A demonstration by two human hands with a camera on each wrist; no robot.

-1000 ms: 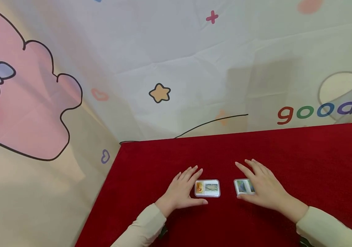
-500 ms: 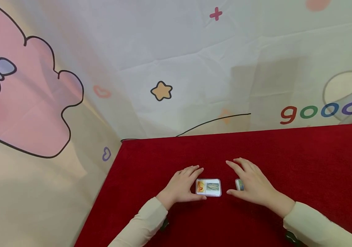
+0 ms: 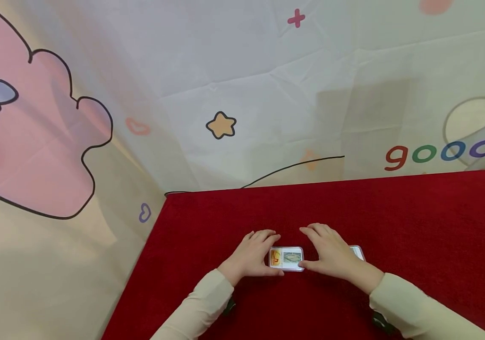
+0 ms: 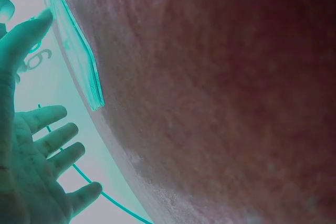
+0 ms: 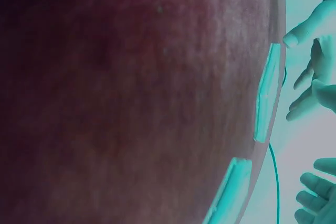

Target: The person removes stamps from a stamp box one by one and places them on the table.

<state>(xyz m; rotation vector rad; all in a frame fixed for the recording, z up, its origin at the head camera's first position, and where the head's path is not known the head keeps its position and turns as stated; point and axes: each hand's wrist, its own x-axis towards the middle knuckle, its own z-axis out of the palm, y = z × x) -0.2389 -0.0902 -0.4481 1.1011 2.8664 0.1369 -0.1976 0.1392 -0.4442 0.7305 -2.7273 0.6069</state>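
A flat clear plastic card case (image 3: 286,259) with an orange picture and a grey picture lies on the red table, seen edge-on in the left wrist view. My left hand (image 3: 248,257) is at its left end, fingers spread past the far side and thumb along the near side. My right hand (image 3: 331,255) hovers over the table with fingers apart. Its thumb tip overlaps the right end of that case in the head view; contact cannot be told. Behind the right hand lies a second card case (image 3: 357,252), mostly hidden by it.
Red cloth covers the table (image 3: 429,226). A white printed backdrop (image 3: 259,118) with a star and coloured letters hangs behind its far edge. On the left side hangs a curtain with a pink cartoon figure (image 3: 42,141).
My right hand has moved left, off the second case and towards the first. The second case now shows on the right of that hand. My left hand has stayed nearly in place.
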